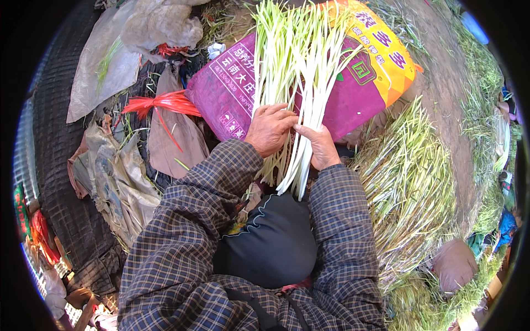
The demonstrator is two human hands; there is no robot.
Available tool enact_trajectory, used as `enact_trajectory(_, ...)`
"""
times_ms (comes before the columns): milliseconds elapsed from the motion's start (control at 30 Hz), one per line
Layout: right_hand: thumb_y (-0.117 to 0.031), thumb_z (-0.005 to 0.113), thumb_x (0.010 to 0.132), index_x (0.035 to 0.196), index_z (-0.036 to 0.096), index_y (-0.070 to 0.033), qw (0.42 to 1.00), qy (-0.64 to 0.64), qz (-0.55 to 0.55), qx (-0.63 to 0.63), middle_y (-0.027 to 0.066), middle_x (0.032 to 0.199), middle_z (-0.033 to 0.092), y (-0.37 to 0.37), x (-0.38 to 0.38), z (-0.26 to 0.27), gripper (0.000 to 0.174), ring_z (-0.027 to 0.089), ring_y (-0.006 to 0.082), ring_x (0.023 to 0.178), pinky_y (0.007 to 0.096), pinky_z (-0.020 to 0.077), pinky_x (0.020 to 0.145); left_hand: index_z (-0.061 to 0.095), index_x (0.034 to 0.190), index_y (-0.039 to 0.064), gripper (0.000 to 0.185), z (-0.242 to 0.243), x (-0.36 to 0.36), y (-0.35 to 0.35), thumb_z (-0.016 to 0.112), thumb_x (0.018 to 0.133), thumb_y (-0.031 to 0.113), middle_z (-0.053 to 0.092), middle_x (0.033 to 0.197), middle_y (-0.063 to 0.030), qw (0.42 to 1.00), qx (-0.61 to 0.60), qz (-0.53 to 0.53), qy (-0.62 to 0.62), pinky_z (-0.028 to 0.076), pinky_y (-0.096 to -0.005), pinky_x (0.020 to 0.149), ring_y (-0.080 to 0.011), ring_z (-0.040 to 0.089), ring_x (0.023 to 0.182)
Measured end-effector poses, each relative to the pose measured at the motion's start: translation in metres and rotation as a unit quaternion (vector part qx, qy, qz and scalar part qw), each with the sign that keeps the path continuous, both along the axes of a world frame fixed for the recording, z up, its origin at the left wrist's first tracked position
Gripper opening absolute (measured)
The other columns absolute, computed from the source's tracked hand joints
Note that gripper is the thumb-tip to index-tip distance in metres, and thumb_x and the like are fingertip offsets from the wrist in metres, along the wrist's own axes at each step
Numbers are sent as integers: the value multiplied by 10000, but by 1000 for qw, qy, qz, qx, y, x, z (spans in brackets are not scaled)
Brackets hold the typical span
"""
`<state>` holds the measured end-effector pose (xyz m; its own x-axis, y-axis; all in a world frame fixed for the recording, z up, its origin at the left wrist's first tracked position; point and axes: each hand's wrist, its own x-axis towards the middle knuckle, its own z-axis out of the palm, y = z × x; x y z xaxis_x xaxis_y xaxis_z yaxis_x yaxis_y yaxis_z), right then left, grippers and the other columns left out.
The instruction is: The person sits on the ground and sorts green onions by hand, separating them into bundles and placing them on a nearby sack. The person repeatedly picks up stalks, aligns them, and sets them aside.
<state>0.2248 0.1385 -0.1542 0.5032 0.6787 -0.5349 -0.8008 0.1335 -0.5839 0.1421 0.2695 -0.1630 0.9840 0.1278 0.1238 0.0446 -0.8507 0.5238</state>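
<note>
Long pale-green stalks with white lower ends, perhaps garlic chives, lie in two bunches across a filled purple and orange woven sack (356,99). My left hand (271,128) rests on the left bunch (271,70), palm down with its fingers bent; whether it grips any stalks cannot be told. My right hand (319,142) holds the right bunch (312,99) near its white ends, the thumb across the stalks. The fingertips of my left hand meet my right thumb. The white ends point down towards my dark-covered knee (269,244).
A large heap of stalks (410,186) lies at the right. Red plastic ties (165,103) sit at the sack's left edge. Crumpled plastic sheeting (120,173) and a grey cloth (174,128) lie at the left. Cut leaves (480,111) are strewn along the far right.
</note>
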Motion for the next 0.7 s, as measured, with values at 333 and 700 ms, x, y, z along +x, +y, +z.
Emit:
enact_trajectory(333, -78, 521, 752, 1059, 450, 0, 973, -121, -120, 153, 112, 835, 558, -43, 68, 91, 325, 549, 171, 743, 287, 470, 631, 539, 1034, 132, 297, -19, -5, 14, 606, 755, 205, 542, 1038, -56, 999, -51, 19, -3, 322, -371, 914, -224, 440, 1085)
enact_trajectory(700, -31, 536, 791, 925, 470, 4, 993, -87, -43, -74, 92, 735, 553, -33, 50, 50, 153, 530, 142, 601, 248, 463, 541, 606, 861, 130, 210, -30, -14, 10, 658, 712, 268, 428, 1207, -86, 996, -32, 81, -24, 251, -414, 981, -294, 308, 1194)
